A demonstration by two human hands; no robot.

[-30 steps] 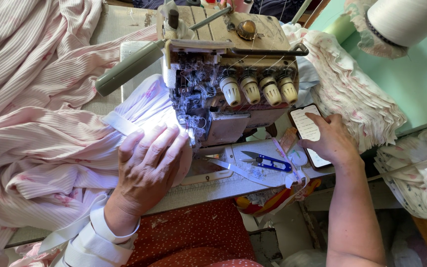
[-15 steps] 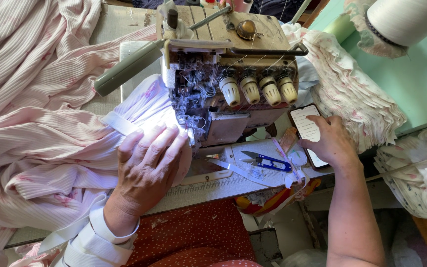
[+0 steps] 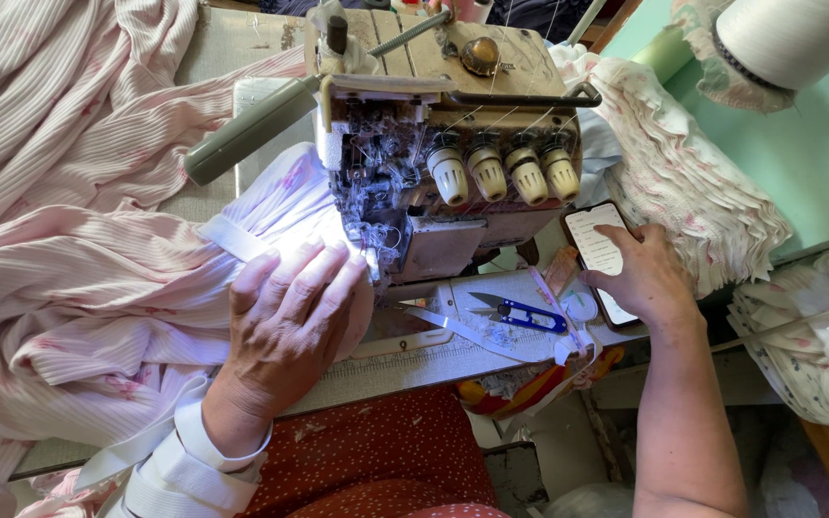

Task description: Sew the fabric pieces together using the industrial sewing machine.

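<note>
Head view: left hand [image 3: 290, 317] flat on fabric [image 3: 98, 288] at needle, sewing paused; right hand [image 3: 640, 278], at 3 o'clock, fingers loose on phone [image 3: 595, 245].

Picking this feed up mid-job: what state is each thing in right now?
Left hand: flat, palm down on the fabric.
Pink striped fabric: bunched, fed to the machine's needle area.
Right hand: resting on the phone.
Phone: screen lit.
Blue thread snips: lying on the table, unheld.
Sewing machine: threaded, work light on.
</note>
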